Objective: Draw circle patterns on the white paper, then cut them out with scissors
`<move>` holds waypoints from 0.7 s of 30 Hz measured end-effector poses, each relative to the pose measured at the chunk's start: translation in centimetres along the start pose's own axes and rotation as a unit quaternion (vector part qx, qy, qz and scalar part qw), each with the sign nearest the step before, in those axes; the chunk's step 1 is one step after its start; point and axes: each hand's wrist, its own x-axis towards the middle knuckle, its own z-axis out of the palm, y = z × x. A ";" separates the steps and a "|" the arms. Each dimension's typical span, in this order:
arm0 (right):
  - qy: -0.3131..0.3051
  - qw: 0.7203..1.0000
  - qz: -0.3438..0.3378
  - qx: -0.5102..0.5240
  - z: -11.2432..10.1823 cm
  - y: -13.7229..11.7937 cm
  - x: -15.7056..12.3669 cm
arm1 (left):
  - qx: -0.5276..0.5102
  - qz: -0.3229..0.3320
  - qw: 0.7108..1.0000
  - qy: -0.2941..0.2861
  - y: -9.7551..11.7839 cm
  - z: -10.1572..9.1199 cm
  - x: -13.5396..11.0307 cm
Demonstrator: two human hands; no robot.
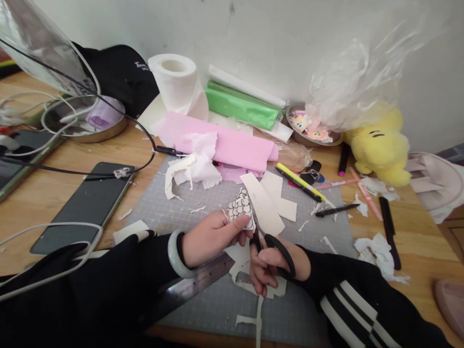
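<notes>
My left hand pinches a small piece of white paper drawn with black scale-like curves. Black-handled scissors are in my right hand, with fingers through the loops. The blades point up beside the right edge of the patterned paper; whether they touch it I cannot tell. Beneath both hands lies a grey gridded cutting mat. Cream paper strips lie just beyond my hands, and white offcuts lie under them.
At the back stand a white paper roll, pink folded paper, a green packet and a bowl of cutouts. A phone and white cable lie left. Markers, crumpled tissue and a yellow plush toy are right.
</notes>
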 end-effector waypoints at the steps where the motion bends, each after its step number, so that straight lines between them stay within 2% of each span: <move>1: -0.001 1.000 -0.002 -0.003 0.0 0.0 0.0 | 0.002 0.001 1.000 0.000 0.0 0.0 0.0; 9: -0.004 1.000 -0.009 0.003 -0.1 0.4 0.1 | -0.002 0.000 1.000 -0.002 -0.2 -0.1 0.1; 21: 0.020 1.000 0.023 0.003 0.2 0.1 -0.2 | 0.023 0.010 1.000 -0.006 -0.4 -0.3 0.0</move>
